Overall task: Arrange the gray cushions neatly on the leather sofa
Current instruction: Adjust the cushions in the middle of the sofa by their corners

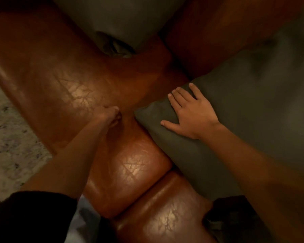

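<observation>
The right hand (189,114) lies flat, grip released, on the near gray cushion (253,111) on the leather sofa (126,171), another gray cushion (121,18) farther back, while the blurred left hand (112,115) beside the near cushion's corner shows no readable grip.

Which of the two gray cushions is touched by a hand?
The cushion on the right: the right hand rests flat on its near corner, fingers straight. The cushion at the top has no hand on it.

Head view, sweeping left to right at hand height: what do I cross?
Patterned floor → left hand → right hand, flat on the gray cushion, which runs on to the right edge.
</observation>
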### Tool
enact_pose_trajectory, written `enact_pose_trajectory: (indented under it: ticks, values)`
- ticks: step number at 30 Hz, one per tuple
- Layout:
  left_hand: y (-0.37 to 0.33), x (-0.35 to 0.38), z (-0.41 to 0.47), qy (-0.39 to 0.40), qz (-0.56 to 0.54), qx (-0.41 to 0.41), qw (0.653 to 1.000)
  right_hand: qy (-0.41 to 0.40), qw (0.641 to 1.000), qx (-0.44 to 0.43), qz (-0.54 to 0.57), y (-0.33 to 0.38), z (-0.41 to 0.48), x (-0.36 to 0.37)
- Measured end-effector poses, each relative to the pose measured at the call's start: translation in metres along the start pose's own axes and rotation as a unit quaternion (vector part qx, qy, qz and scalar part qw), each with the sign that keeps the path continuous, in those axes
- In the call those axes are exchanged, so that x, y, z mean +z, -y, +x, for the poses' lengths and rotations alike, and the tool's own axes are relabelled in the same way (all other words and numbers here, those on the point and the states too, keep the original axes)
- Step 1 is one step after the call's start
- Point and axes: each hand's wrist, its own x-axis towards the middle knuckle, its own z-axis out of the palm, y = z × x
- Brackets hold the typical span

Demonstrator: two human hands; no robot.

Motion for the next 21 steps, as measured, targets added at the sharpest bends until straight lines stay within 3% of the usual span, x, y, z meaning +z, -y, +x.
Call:
enact_pose_trajectory:
  ticks: [4,6,14,17,21]
  values:
    - [-0.01,0.014,-0.016,0.106,0.046,-0.018,0.993,-0.001,1.0,0.004,-0.001,0.002,0.003,-0.001]
    - [-0.01,0.027,-0.022,0.108,0.073,-0.022,0.991,0.002,1.0,0.004,-0.003,0.002,0.002,-0.001]
    - [0.002,0.04,-0.019,0.08,-0.031,-0.067,0.994,-0.008,1.0,0.002,0.011,0.001,-0.004,0.001]
    - [-0.001,0.045,-0.022,0.035,0.045,-0.012,0.998,-0.02,0.999,0.007,0.026,0.001,-0.006,-0.001]
    - [-0.031,0.056,-0.041,-0.036,0.133,0.169,0.976,-0.057,0.997,0.012,0.055,-0.001,-0.023,-0.006]
